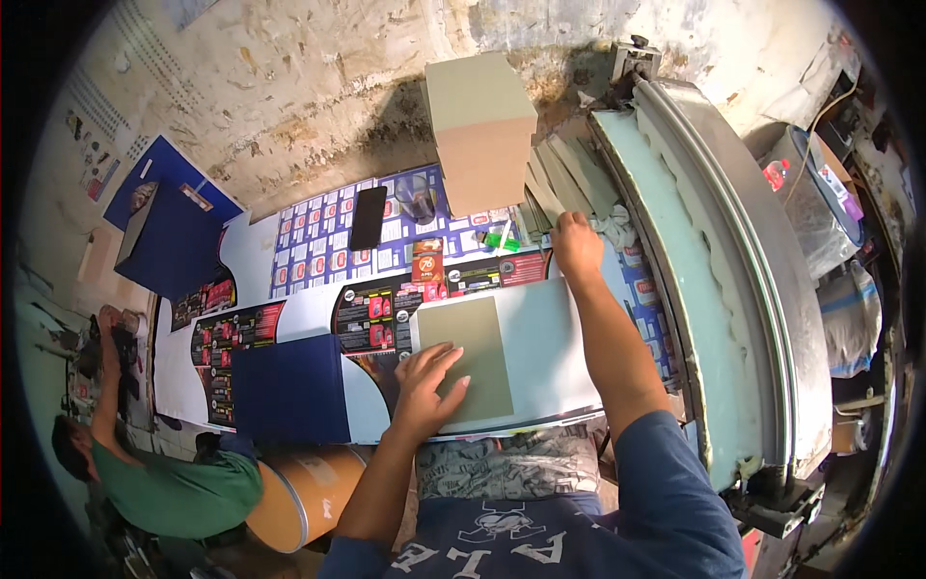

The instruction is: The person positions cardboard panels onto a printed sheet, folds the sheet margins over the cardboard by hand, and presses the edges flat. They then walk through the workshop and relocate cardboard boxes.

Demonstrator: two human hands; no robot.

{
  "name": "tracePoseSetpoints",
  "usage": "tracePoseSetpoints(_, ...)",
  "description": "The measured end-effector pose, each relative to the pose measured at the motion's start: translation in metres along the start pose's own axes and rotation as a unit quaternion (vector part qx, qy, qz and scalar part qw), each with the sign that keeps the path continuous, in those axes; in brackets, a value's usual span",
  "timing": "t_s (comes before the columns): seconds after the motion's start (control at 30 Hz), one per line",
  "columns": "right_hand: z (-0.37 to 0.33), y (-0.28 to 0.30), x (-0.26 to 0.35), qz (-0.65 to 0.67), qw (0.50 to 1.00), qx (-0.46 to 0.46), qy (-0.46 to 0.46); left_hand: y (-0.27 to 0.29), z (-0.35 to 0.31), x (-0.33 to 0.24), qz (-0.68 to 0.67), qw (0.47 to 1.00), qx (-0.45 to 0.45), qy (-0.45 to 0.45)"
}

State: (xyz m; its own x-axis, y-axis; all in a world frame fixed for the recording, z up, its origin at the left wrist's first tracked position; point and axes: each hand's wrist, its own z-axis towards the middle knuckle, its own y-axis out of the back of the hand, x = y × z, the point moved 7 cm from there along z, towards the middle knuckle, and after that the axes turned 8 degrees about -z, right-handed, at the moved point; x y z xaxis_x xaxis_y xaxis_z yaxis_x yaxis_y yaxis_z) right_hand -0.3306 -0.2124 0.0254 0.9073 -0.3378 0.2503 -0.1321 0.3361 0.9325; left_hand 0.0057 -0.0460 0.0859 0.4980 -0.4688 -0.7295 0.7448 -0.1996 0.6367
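Note:
A grey-green cardboard sheet (pixel 490 372) lies flat on white paper at the near edge of the table. My left hand (pixel 427 388) rests on its left part, fingers spread. Farther off to the right, a pile of narrow grey-green cardboard strips (pixel 577 174) leans together. My right hand (pixel 579 249) is at their near ends, its fingers curled in on a strip; the fingertips are partly hidden. Left of the strips stands a tall stack of boards (pixel 485 135). A dark blue cover (pixel 291 389) lies to the left of my left hand.
A phone (pixel 367 218), a clear glass (pixel 416 198), a small orange box (pixel 428 261) and a green object (pixel 502 239) lie beyond the sheet. A large metal-edged machine (pixel 719 280) borders the right. Blue binders (pixel 174 232) stand left. A person in green (pixel 178 482) works at lower left.

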Motion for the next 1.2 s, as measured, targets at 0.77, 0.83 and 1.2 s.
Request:
tracePoseSetpoints(0.77, -0.212, 0.071, 0.016, 0.39, 0.884, 0.256, -0.01, -0.091, 0.043, 0.011, -0.283, 0.929, 0.081, 0.226)
tracePoseSetpoints(0.83, -0.174, 0.09, 0.015, 0.335, 0.925, 0.181, 0.009, -0.109, 0.021, 0.019, -0.339, 0.918, 0.06, 0.196)
tracePoseSetpoints(1.2, -0.121, 0.026, 0.05, 0.453, 0.831, 0.321, 0.03, -0.083, 0.013, 0.0, 0.008, 0.997, 0.054, 0.046)
